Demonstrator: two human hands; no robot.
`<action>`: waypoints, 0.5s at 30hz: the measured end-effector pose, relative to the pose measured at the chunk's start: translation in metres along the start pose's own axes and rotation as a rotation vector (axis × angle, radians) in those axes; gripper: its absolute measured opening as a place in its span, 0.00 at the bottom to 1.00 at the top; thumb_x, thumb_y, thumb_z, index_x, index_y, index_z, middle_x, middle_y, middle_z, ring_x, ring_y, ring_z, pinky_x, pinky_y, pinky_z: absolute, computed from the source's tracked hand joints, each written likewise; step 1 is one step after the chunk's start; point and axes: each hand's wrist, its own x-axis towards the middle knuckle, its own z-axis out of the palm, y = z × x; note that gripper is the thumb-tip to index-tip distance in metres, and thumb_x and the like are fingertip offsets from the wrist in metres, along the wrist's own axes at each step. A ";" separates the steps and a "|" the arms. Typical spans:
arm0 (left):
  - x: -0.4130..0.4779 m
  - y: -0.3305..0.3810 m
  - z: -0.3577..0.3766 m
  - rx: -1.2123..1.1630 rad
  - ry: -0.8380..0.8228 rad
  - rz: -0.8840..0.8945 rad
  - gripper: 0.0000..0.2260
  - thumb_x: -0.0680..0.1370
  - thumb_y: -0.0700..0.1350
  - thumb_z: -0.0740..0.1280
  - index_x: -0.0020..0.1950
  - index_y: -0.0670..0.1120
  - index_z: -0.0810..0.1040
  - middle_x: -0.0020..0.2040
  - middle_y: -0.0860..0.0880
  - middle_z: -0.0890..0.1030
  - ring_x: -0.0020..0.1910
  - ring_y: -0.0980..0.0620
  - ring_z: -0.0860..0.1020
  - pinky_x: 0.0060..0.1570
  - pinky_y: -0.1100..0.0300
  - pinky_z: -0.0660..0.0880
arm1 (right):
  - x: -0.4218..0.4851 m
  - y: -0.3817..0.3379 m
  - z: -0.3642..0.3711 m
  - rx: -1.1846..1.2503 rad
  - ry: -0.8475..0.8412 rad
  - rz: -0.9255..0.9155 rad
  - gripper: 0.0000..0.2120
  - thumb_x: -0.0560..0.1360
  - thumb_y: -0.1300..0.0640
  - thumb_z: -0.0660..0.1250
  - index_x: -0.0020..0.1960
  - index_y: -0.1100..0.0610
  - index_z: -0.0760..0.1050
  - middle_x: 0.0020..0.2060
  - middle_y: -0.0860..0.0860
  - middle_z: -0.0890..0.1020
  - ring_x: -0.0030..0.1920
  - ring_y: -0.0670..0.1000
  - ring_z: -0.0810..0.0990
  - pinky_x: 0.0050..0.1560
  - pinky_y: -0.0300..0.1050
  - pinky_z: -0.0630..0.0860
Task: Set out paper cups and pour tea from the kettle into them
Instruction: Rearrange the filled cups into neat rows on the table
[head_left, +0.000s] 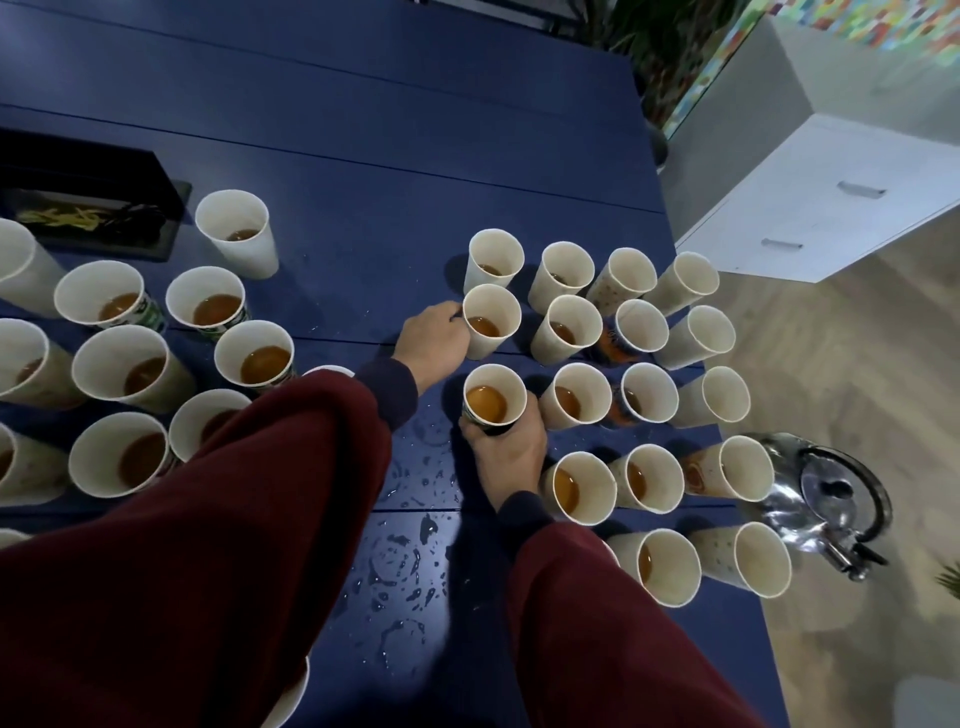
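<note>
One blue table (363, 156) fills most of the view, its far and left ends cut off by the frame. Two dark red sleeves, left (208, 545) and right (597, 623), cover the near part of it and hide several cups at lower left. White cabinet (831, 208) with two drawers stands at upper right, beyond the table's edge, its top out of frame.

Paper cups stand upright in two groups. The left group (119, 369) is clipped by the frame edge, and most of these cups hold brown tea. The right group (582, 395) stands in rows, with tea in the cups nearer the middle. The outer right cups lean away from the lens, so their bottoms cannot be seen.

Steel kettle (831, 488), lid on, is at the table's right edge behind the outermost cups. They hide its base, so I cannot tell whether it rests on the table.

Black tray (156, 228) lies at far left, its contents too dark to make out.

Left hand (434, 338) grips the far cup (491, 317) from the side, fingers hidden behind its wall. Right hand (511, 457) holds the near cup (493, 397) round its base, fingers curled. Both cups contain tea.

Spilled drops (405, 561) dot the table between the sleeves.

Some cups carry green or orange print, too small and blurred to read.
</note>
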 end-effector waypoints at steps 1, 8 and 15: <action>0.000 -0.001 0.000 -0.001 -0.004 -0.013 0.22 0.73 0.48 0.52 0.60 0.48 0.78 0.58 0.43 0.80 0.57 0.37 0.78 0.60 0.42 0.76 | -0.001 0.000 -0.001 0.001 -0.006 0.004 0.23 0.64 0.54 0.80 0.54 0.52 0.73 0.51 0.51 0.80 0.54 0.56 0.78 0.56 0.56 0.76; -0.008 -0.005 0.001 -0.038 -0.054 -0.051 0.22 0.75 0.45 0.56 0.68 0.51 0.75 0.62 0.44 0.79 0.61 0.38 0.77 0.62 0.42 0.76 | 0.000 -0.001 -0.007 0.026 -0.067 0.022 0.28 0.66 0.57 0.81 0.59 0.50 0.68 0.55 0.49 0.79 0.56 0.50 0.77 0.59 0.49 0.75; -0.009 -0.007 -0.002 -0.030 -0.003 -0.091 0.20 0.77 0.40 0.59 0.69 0.46 0.74 0.64 0.42 0.78 0.62 0.39 0.77 0.63 0.45 0.76 | -0.002 -0.009 -0.017 0.008 -0.107 0.077 0.32 0.69 0.61 0.79 0.68 0.56 0.67 0.57 0.48 0.75 0.56 0.45 0.72 0.57 0.37 0.66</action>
